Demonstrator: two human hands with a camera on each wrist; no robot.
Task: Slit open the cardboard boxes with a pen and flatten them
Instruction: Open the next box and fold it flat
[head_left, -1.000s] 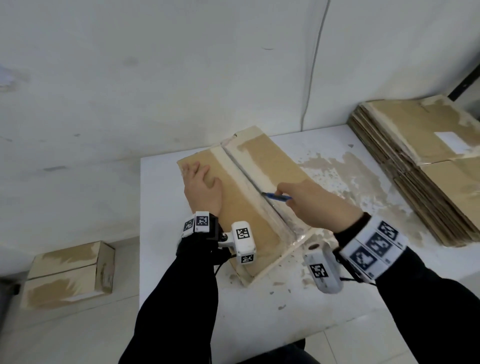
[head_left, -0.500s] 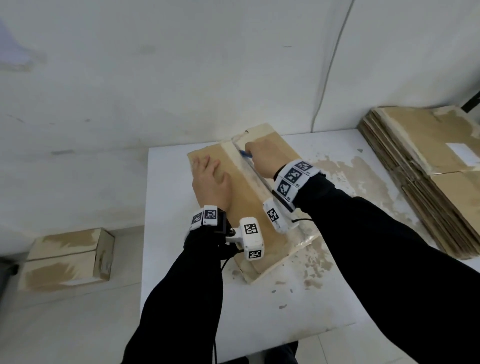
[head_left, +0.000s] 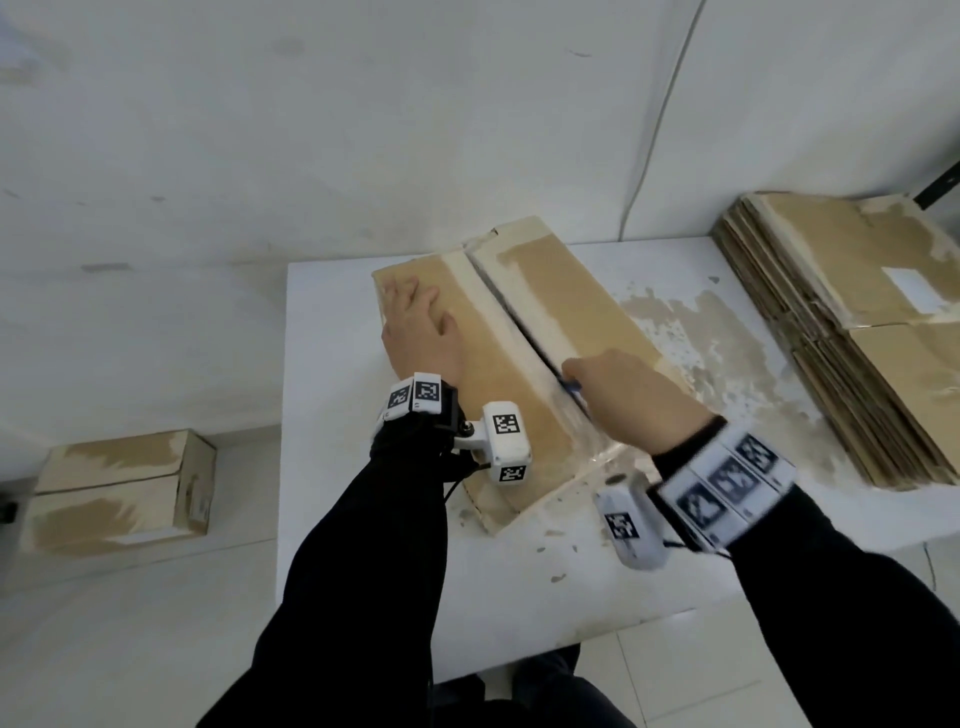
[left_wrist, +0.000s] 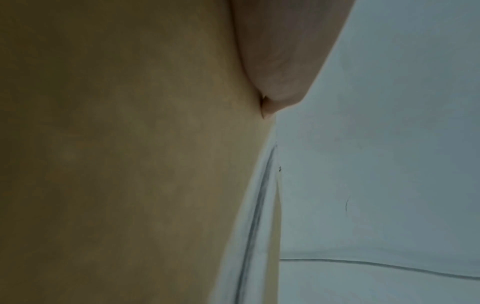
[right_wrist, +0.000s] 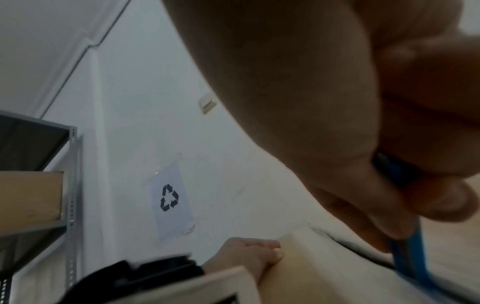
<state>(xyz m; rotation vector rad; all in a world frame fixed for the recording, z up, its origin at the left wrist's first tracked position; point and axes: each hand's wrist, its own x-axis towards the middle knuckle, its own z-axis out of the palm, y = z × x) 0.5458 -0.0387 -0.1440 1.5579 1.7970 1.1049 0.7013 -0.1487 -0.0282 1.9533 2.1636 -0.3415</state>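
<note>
So I've got the cardboard box (head_left: 519, 358) lying on the white tabletop (head_left: 332, 467), long side angled away from me, taped seam running up the middle. My left hand (head_left: 423, 332) is spread flat on the left flap, fingers straight, just pressing it down. My right hand (head_left: 623, 395) is curled around the blue pen (head_left: 571, 387), tip sitting in the seam about two thirds of the way toward the near end; the slit looks dark and open beyond it.

Handling guess: the box looks light and hollow, so it'll skate on the smooth tabletop if nothing pins it. The flaps seem stiff across but will probably sag inward at the seam, so press well out on the panel, not beside the cut. The glossy tape at the near end looks stretchy and may bunch rather than split. I'd grip the pen low, near the tip.

Flattened stack (head_left: 852, 332) sits at the right edge, another taped box (head_left: 124, 493) on the floor.
</note>
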